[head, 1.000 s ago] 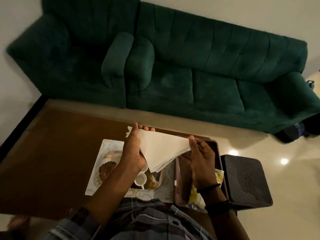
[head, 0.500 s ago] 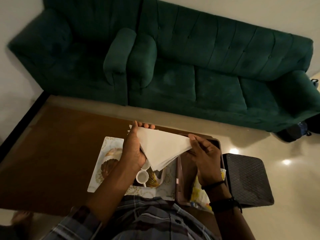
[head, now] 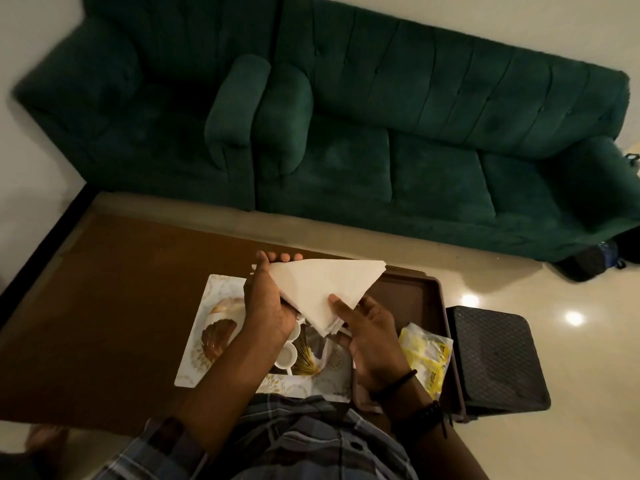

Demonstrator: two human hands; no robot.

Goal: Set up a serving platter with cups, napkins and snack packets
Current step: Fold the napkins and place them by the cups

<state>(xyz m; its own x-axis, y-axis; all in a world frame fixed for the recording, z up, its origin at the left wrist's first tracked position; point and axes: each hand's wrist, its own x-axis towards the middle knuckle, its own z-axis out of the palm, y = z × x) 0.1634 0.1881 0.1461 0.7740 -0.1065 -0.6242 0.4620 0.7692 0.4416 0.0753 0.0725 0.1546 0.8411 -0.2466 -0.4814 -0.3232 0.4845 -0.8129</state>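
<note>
Both hands hold a stack of white napkins (head: 322, 289), folded into a triangle, above the table. My left hand (head: 266, 299) grips its left edge. My right hand (head: 367, 330) pinches the lower tip from below. Under the napkins lies a patterned white platter (head: 207, 327) with small white cups (head: 285, 356) on it, partly hidden by my left forearm. To the right is a brown tray (head: 436, 292) holding yellow snack packets (head: 426, 355).
The brown table (head: 114, 289) stretches to the left. A green sofa (head: 346, 116) stands beyond it. A dark quilted stool (head: 495, 358) sits right of the tray on a glossy floor. A dark bag (head: 588, 261) lies by the sofa's right end.
My right hand has slid from the napkins' right corner down to the lower tip. The napkin stack now lies flatter, its right corner free. The left hand keeps its grip.
</note>
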